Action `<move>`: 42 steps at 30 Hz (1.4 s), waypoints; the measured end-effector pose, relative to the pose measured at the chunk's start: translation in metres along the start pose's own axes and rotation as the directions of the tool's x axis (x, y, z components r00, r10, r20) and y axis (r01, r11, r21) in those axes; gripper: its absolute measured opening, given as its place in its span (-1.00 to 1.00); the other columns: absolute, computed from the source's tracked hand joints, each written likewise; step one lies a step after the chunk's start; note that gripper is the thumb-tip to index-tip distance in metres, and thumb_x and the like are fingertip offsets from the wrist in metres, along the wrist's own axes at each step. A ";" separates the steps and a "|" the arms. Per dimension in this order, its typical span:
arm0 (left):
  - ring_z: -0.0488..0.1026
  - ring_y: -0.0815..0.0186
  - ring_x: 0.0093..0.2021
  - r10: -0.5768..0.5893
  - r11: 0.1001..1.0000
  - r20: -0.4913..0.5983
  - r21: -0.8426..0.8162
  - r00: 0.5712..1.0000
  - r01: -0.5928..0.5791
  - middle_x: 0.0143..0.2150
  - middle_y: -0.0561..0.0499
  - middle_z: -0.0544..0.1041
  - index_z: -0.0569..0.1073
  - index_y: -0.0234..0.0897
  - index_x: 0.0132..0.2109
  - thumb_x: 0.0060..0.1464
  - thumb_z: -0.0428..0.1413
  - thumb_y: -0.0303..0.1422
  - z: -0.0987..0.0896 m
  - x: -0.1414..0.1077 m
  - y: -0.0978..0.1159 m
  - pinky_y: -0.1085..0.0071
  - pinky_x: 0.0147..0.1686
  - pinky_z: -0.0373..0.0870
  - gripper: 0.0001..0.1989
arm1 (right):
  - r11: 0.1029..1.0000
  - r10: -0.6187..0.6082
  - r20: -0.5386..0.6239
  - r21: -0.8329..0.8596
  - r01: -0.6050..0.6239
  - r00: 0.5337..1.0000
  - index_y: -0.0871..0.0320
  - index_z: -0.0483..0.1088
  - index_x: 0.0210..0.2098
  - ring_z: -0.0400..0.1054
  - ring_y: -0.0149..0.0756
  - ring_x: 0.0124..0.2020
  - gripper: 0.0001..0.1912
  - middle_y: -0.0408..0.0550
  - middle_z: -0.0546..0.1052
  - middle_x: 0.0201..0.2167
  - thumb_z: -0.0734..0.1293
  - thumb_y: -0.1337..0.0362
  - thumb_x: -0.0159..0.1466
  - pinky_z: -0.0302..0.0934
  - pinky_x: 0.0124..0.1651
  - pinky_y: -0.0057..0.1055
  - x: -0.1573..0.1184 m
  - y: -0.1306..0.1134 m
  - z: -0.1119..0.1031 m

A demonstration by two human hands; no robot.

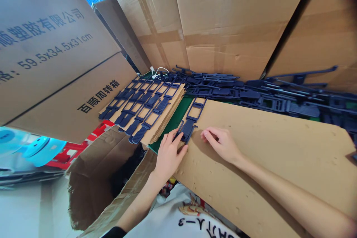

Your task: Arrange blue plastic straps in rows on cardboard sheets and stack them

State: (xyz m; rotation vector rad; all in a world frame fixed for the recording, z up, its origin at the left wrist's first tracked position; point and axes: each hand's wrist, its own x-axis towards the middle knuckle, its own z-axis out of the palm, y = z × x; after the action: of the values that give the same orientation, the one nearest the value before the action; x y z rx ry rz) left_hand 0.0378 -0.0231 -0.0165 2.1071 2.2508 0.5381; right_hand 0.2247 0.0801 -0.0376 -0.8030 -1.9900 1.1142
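The left hand [170, 154] is reaching in from 7 o'clock, its fingers slightly apart and resting on the lower end of a dark blue part [189, 124]. The part is lying flat along the left edge of a cardboard sheet [264, 148], its open frame pointing to 1 o'clock and its solid end to 7 o'clock. The right hand [223, 143] is hovering or resting just beside the part at 4 o'clock, its fingers curling in, thumb and forefinger tips together; whether it is touching the sheet, I cannot tell.

From the part, a cardboard stack [161, 128] is sitting at 9 to 10 o'clock, carrying rows of similar blue pieces [142, 113]. A green strip of tabletop [174, 121] is showing between stack and sheet. A tangled blue pile [223, 85] is spreading from 1 to 3 o'clock, with tall cartons [231, 18] standing behind it. An open box [92, 186] is gaping at 8 o'clock, a printed carton [55, 55] is standing at 10 o'clock, and a red crate [64, 156] is showing at 9 o'clock.
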 end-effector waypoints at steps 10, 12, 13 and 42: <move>0.27 0.07 0.07 0.015 0.999 -0.033 0.033 0.999 -0.014 0.16 -0.14 0.31 0.38 -0.26 0.11 0.14 0.03 -0.32 0.002 0.002 -0.001 0.06 0.07 0.28 -0.62 | 1.000 -0.002 0.003 0.006 0.002 1.000 0.12 0.41 -0.41 0.36 -0.32 -0.46 -0.61 -0.07 0.50 -0.48 0.09 0.10 0.36 0.20 -0.35 -0.42 0.000 0.002 0.002; 0.27 0.06 0.08 0.007 0.999 -0.029 0.047 1.000 -0.006 0.17 -0.15 0.30 0.39 -0.28 0.10 0.15 0.03 -0.32 0.002 0.003 -0.001 0.06 0.07 0.27 -0.63 | 1.000 -0.006 0.004 0.006 0.006 1.000 0.12 0.41 -0.41 0.36 -0.32 -0.46 -0.62 -0.07 0.50 -0.48 0.09 0.10 0.36 0.19 -0.34 -0.42 0.000 0.002 0.002; 0.26 0.06 0.08 0.004 0.999 -0.027 0.051 1.000 -0.002 0.17 -0.15 0.30 0.39 -0.28 0.10 0.15 0.03 -0.33 0.002 0.003 -0.001 0.06 0.08 0.27 -0.63 | 1.000 -0.007 0.005 0.007 0.007 1.000 0.12 0.41 -0.41 0.36 -0.32 -0.46 -0.62 -0.07 0.50 -0.49 0.09 0.11 0.36 0.19 -0.34 -0.42 0.000 0.003 0.002; 0.26 0.16 0.15 0.488 0.873 0.135 -0.048 0.863 -0.486 0.11 -0.17 0.37 0.36 -0.27 0.10 0.23 -0.05 -0.31 -0.024 0.109 0.035 0.12 0.15 0.21 -0.67 | 0.306 0.366 0.248 0.878 -0.367 0.897 0.24 0.42 -0.44 0.33 -0.46 -0.60 -0.70 -0.09 0.48 -0.57 0.41 0.09 0.09 0.18 -0.55 -0.54 0.031 0.028 -0.029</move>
State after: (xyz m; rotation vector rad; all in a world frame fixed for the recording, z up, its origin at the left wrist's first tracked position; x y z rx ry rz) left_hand 0.0557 0.0783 0.0393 2.6196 1.6239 0.3838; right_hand 0.2360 0.1295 -0.0429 -0.6013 -0.8196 2.1875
